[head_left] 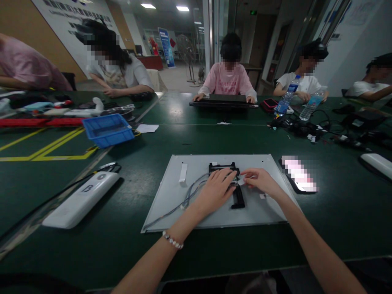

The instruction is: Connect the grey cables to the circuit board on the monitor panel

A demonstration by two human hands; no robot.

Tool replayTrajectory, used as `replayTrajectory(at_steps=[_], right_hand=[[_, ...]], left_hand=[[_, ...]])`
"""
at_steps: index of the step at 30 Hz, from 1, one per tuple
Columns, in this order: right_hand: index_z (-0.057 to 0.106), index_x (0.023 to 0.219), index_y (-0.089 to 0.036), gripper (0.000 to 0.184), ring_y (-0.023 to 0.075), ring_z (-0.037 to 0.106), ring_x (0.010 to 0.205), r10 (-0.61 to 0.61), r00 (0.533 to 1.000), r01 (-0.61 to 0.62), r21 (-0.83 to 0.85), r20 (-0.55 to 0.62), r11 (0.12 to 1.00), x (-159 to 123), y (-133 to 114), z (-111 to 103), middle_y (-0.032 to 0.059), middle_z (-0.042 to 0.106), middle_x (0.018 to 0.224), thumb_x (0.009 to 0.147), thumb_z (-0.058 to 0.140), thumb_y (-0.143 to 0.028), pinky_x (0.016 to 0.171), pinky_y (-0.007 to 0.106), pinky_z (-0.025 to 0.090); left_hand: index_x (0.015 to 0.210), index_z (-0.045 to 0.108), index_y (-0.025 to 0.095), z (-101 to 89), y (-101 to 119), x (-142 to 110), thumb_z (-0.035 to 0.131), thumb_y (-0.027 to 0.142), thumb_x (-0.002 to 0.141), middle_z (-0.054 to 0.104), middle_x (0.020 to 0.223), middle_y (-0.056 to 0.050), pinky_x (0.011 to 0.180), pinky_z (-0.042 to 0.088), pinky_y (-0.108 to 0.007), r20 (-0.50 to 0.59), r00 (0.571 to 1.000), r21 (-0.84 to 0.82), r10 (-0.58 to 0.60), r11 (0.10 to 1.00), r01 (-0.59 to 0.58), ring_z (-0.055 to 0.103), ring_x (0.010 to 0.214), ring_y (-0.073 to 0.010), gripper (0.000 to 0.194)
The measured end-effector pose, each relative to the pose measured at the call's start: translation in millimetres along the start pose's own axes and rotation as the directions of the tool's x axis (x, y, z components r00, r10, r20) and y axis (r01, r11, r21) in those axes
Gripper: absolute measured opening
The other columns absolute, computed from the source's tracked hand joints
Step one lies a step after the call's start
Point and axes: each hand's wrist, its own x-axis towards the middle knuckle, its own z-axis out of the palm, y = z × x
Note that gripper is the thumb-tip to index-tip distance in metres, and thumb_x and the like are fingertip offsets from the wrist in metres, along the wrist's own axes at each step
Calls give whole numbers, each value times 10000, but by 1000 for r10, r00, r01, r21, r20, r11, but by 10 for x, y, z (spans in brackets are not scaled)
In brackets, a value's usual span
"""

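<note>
A flat silver-grey metal panel (171, 204) lies on the green table in front of me. On its middle sits a black plastic bracket (238, 200), partly covered by my left hand (218, 185), whose fingers stretch flat across it. Thin grey cables (186, 198) run from under that hand to the panel's lower left corner. My right hand (259, 179) pinches a small whitish piece of tape or film (241, 179) at the bracket's right side. A white strip (183, 173) is on the panel to the left. What lies beneath my left fingers is hidden.
A lit phone (298, 173) lies right of the panel, a white power bank (81, 200) with a cable to its left. Further off are a blue bin (108, 130), two water bottles (288, 96) and tangled cables. Several people sit across the table, one holding a dark panel (223, 102).
</note>
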Motion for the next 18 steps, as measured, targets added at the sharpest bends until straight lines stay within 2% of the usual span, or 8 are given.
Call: replayTrajectory(at_steps=[7, 18], right_hand=[[641, 838, -150, 178, 130, 656, 654, 50, 998, -46, 83, -44, 995, -32, -46, 39, 25, 667, 769, 695, 660, -254, 585, 234, 550], [647, 799, -155, 170, 153, 663, 622, 19, 996, -20, -16, -92, 1000, -4, 13, 78, 33, 673, 742, 681, 663, -276, 538, 242, 545]], left_hand=[[1279, 403, 211, 76, 67, 27, 397, 273, 929, 487, 1247, -84, 1000, 345, -424, 17, 1000, 68, 23, 997, -24, 437, 1187, -240, 355], [1247, 447, 252, 71, 87, 17, 416, 306, 925, 475, 1228, -75, 986, 328, -435, 29, 998, 140, 62, 988, -66, 427, 1166, -254, 328]])
